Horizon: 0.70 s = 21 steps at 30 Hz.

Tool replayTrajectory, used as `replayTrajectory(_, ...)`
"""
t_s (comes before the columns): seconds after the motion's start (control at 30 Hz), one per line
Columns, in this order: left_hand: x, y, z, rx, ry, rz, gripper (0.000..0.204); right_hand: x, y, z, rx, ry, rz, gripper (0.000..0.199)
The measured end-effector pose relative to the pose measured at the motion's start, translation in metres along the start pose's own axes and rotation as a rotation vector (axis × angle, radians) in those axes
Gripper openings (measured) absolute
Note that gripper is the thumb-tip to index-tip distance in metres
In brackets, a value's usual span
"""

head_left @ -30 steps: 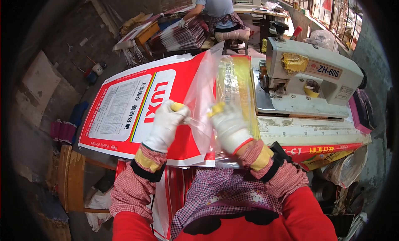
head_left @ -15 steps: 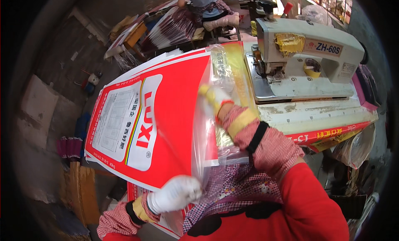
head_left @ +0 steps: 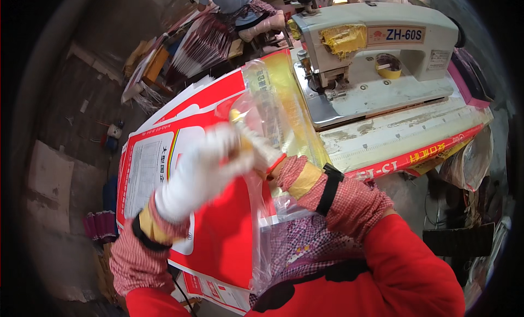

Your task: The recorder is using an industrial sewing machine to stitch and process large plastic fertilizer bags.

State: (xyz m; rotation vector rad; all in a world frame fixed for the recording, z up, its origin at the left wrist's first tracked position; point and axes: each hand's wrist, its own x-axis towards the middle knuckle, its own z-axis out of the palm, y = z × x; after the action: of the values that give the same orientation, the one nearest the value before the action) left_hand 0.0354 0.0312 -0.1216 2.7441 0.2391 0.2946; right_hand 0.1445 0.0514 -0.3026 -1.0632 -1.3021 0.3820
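Head view: the blurred, gloved left hand (head_left: 199, 167), fingers loosely bent, overlaps the right hand (head_left: 255, 141) above a red-and-white bag (head_left: 224, 235) lying in front; whether either grips anything, I cannot tell. The bag looks light and limp, its clear liner (head_left: 261, 246) probably slippery, best pinched along its right edge. Rightward, a sewing machine (head_left: 390, 60) limits room; a co-worker (head_left: 226, 0) sits beyond.

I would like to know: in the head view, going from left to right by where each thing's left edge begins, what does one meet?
purple bundle → red-and-white printed bag → left gloved hand → right gloved hand → white sewing machine → box with pink edge
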Motion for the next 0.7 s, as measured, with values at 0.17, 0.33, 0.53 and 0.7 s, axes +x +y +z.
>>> replayTrajectory(0.17,0.099,-0.035,0.014,1.004,0.003,-0.024,0.036,-0.001,-0.027,-0.009,-0.498,-0.404,0.043,0.044)
replayTrajectory(0.33,0.099,-0.038,0.059,0.824,-0.294,0.151,0.015,-0.015,-0.043,-0.014,-0.526,-0.81,-0.036,0.048)
replayTrajectory(0.53,0.099,-0.066,0.062,1.109,-0.201,-0.177,0.012,-0.023,-0.059,-0.025,-0.123,-0.692,0.157,0.058)
replayTrajectory(0.7,0.12,-0.114,0.049,1.311,0.15,0.085,0.009,-0.017,-0.063,-0.024,-0.264,-0.741,0.309,0.062)
